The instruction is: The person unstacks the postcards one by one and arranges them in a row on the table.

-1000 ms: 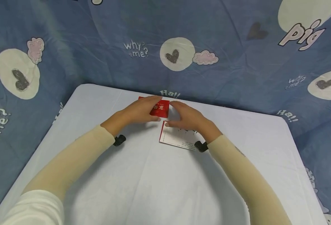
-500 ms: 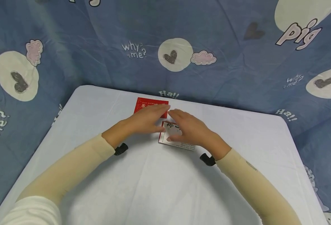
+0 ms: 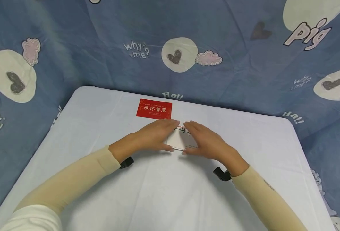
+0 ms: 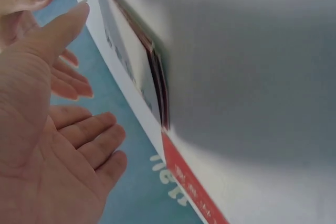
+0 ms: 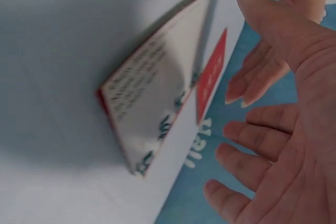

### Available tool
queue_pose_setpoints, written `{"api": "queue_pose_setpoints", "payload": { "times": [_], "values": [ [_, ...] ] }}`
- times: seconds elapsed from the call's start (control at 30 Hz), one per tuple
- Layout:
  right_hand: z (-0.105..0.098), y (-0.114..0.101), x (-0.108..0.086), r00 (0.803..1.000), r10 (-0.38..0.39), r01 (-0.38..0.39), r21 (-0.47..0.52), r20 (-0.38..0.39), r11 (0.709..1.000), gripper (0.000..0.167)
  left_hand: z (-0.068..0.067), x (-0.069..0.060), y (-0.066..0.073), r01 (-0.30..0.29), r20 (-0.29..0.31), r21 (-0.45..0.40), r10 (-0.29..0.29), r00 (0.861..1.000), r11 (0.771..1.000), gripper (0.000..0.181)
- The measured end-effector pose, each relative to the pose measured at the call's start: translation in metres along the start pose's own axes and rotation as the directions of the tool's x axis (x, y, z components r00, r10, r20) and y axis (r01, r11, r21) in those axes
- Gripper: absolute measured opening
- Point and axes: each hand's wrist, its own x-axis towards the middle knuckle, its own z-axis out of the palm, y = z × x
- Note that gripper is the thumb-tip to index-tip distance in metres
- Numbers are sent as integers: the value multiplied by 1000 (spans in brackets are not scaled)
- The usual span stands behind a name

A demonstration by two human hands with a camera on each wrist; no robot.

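Observation:
A small stack of white cards [image 3: 181, 141] with dark brush lettering lies on the white table, partly hidden by my hands in the head view. Its layered edge, with red between the layers, shows in the left wrist view [image 4: 153, 61]. My left hand [image 3: 156, 134] hovers over the stack's left side, fingers loosely extended. Over the right side is my right hand [image 3: 208, 141], its fingers also relaxed and apart from the cards [image 5: 152, 90] in the right wrist view. Both hands hold nothing. Just beyond the left hand, a red card [image 3: 154, 108] with white characters lies flat.
The white-covered table [image 3: 147, 189] ends at a blue patterned cloth [image 3: 112, 64] hanging along the back and sides. The red card is near the table's back edge. A black wrist mount [image 3: 222, 174] sits below the right wrist, another [image 3: 126, 162] below the left.
Both hands have moved back toward me, from near the red card to above the white stack. The red card, partly covered earlier, is now almost fully visible.

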Motion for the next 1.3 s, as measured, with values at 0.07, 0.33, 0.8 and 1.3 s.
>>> {"api": "queue_pose_setpoints", "payload": {
  "times": [0.07, 0.33, 0.8, 1.3],
  "values": [
    [4, 4, -2, 1000, 8, -8, 6, -1, 1000, 99, 3, 2, 1, 10, 6, 2, -10, 1000, 1000, 102],
    [20, 19, -5, 1000, 14, -14, 17, -6, 1000, 102, 13, 6, -3, 55, 17, 11, -55, 998, 998, 102],
    [33, 30, -4, 993, 109, -110, 30, 36, 994, 96, 22, 8, -9, 67, 39, 35, -69, 997, 997, 94],
    [36, 31, -8, 995, 102, -102, 94, 1, 990, 94, 21, 8, -7, 83, 44, 46, -85, 995, 996, 94]
  ]
}}
